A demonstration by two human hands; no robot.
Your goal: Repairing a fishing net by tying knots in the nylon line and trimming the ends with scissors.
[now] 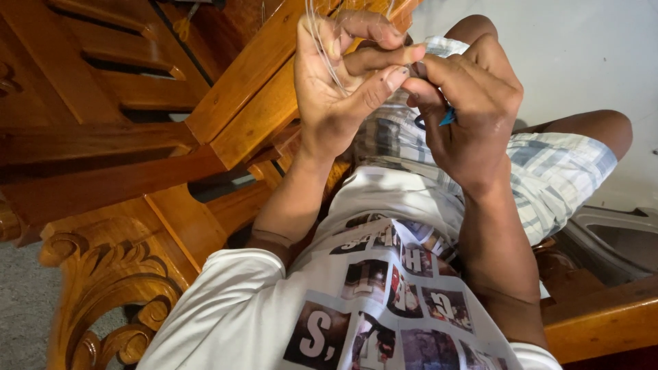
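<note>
White printed shirt [356, 294], right hand [473, 116] hiding blue tool [447, 118], thin strands [322, 41]

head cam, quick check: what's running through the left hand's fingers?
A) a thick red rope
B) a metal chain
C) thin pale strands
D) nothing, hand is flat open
C. The left hand is curled with thin pale strands passing over its fingers, and its fingertips meet those of the right hand, which holds a small blue item.
</note>
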